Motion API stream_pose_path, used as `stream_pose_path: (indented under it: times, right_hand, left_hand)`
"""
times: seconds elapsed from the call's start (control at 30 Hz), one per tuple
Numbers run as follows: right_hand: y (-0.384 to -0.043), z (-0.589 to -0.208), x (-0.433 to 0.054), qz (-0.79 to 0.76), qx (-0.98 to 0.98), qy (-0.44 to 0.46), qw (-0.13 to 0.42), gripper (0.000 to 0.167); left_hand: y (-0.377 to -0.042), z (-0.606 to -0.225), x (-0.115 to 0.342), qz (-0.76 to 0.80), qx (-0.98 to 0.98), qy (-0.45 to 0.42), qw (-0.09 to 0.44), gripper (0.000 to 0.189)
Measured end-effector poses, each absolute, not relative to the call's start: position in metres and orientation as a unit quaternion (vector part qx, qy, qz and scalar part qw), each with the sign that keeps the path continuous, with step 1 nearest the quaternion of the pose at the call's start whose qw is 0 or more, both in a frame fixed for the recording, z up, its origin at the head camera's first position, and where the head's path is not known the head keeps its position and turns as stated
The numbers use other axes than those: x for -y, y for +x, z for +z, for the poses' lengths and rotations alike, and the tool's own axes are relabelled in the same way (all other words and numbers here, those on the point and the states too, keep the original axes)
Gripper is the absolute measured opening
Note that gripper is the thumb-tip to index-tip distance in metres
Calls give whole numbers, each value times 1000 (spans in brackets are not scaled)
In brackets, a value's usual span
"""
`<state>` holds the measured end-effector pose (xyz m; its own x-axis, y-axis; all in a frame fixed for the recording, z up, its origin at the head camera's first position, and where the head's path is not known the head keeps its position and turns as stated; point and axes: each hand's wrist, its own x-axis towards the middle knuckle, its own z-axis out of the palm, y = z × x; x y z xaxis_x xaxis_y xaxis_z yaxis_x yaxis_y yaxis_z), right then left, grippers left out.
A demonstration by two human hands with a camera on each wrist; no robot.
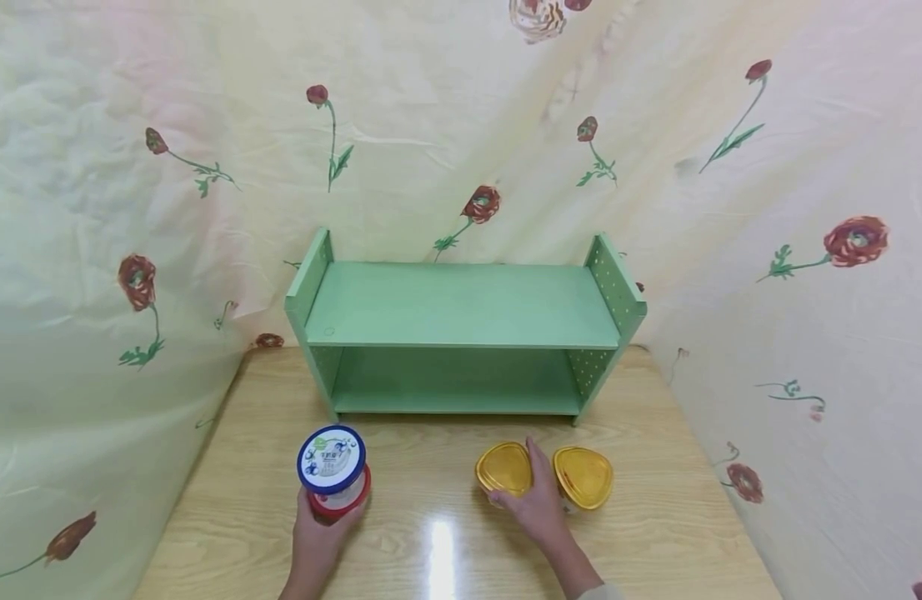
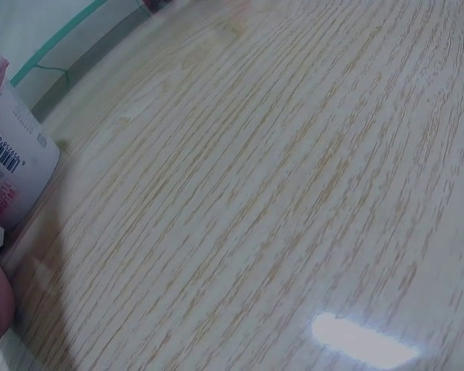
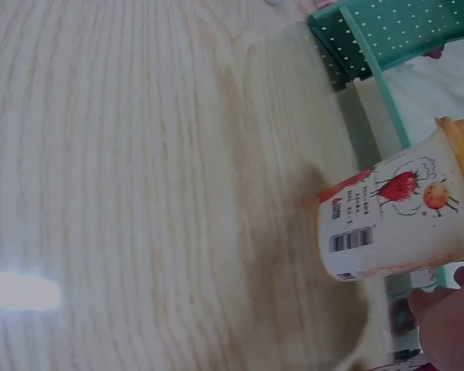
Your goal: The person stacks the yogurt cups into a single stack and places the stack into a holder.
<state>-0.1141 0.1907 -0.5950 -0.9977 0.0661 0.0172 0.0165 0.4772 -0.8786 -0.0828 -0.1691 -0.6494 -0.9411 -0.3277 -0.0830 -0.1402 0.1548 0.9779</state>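
Note:
On the left of the table, a tub with a blue-rimmed white lid [image 1: 331,458] sits on top of a red-rimmed tub [image 1: 344,500]. My left hand [image 1: 318,533] grips the lower, red-rimmed tub; in the left wrist view this white tub [image 2: 22,158] shows a barcode, with a fingertip at its red rim. To the right of centre, my right hand [image 1: 536,504] holds a gold-lidded cup [image 1: 504,468] between thumb and fingers. The right wrist view shows strawberry pictures on that cup [image 3: 402,205]; whether its base touches the table I cannot tell. A second gold-lidded cup [image 1: 583,477] stands just right of this hand.
A green two-tier shelf [image 1: 464,304] stands at the back of the wooden table [image 1: 408,550], with its upper board and lower board bare. Flower-printed cloth [image 1: 431,125] hangs behind and along both sides. Light glares on the tabletop between the hands.

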Motion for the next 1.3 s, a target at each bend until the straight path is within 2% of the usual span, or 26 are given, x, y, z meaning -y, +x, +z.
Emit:
stream_pose_path:
  times: [0.23,0.5,0.7,0.9,1.3]
  right_hand:
    - [-113,-603,-191,534,844,-30,36,115]
    - [-114,-605,-193,536,843,-44,13,111]
    - [-115,-603,-196,554,832,-32,16,108]
    - [-117,-602,-195,549,835,-27,29,105]
    - [-121,-582,-185,531,846,-26,33,104]
  left_hand:
    - [-83,-648,168,-631,756,157,74,116]
    - [-82,-647,168,-626,760,160,73,115]
    - [-82,-646,167,-628,759,161,65,115]
    - [-83,-645,168,-627,758,172,47,122]
    - [-82,-645,169,-632,755,168,48,122]
